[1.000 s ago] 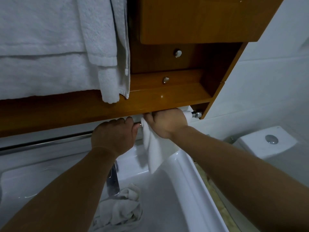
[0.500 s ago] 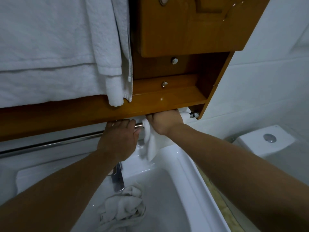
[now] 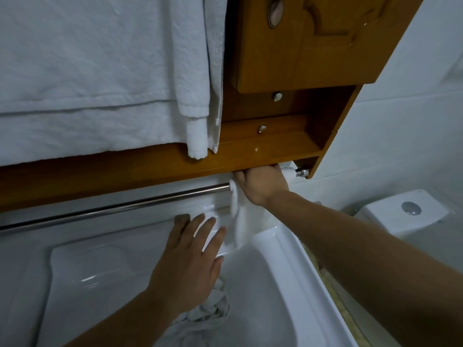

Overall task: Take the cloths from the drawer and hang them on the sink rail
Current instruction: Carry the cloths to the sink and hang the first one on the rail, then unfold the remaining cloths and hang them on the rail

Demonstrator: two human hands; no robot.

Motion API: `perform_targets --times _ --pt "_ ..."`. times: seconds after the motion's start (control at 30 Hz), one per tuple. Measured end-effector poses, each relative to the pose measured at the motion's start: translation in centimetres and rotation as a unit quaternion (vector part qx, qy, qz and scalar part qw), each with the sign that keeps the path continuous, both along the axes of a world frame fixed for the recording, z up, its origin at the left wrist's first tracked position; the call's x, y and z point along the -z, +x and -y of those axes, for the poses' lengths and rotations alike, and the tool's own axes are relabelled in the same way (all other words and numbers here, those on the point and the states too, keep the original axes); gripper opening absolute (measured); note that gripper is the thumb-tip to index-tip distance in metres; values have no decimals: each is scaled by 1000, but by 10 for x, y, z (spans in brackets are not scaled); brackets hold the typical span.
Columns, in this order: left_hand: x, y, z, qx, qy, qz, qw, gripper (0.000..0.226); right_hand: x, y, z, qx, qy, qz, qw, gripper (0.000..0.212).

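1. A white cloth [image 3: 240,221] is pictured draped over the steel rail [image 3: 125,205] at its right end, just beside the chrome bracket [image 3: 302,172]; its loose end is hung down to the back corner of the sink [image 3: 300,261].
2. The cloth is gripped at the rail by the right hand [image 3: 260,186]; the fingers are curled over the bar and tucked under the edge of the wooden shelf [image 3: 150,166] (the fingertips are hidden there).
3. The left hand [image 3: 190,266] is held flat and unclenched, with fingers straight and spread, over the sink's back ledge just left of the hanging cloth; nothing is held in it; whether the ledge is touched cannot be told.
4. A second, crumpled cloth [image 3: 208,314] is seen lying in the sink basin; part of it is covered from view by the left wrist.
5. Above the shelf, white towels [image 3: 87,71] are hung at left; a carved cabinet door [image 3: 325,41] is set at right.
6. A white toilet cistern [image 3: 390,216] is shown beyond the sink's right rim, against the tiled wall.
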State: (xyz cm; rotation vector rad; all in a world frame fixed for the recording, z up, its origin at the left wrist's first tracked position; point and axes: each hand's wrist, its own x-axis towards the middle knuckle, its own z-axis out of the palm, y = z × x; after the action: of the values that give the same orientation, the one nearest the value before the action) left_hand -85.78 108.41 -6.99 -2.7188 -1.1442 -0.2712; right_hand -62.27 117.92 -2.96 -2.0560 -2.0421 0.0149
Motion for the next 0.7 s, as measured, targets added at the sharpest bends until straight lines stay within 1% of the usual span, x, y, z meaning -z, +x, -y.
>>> perform_targets --times 0.13,0.23,0.3,0.37,0.43,0.5,0.53,0.63,0.7 --pt "24 -25 16 -21 -22 -13 999 51 11 -1 15 4 31 39 999 60" --pt "43 -45 29 -29 -46 5 999 58 21 3 25 0 100 39 994 53" --pt "54 -55 36 -22 -32 12 999 55 29 8 37 -14 164 35 986 47" --pt "57 -61 40 -20 -13 16 1000 52 39 11 52 -51 212 41 975 42" --pt "58 -67 41 -32 -6 20 999 50 53 12 69 -97 239 48 965 37" --pt "60 -72 43 -44 -6 34 998 48 69 11 86 -127 233 51 963 32" --pt "64 -74 45 -47 -3 40 998 47 79 9 95 -135 215 52 966 30" --pt "80 -82 52 -57 -2 46 997 42 111 -1 121 -147 125 40 980 25" --pt "91 -88 55 -75 -13 45 996 42 130 -8 136 -133 49 23 990 26"
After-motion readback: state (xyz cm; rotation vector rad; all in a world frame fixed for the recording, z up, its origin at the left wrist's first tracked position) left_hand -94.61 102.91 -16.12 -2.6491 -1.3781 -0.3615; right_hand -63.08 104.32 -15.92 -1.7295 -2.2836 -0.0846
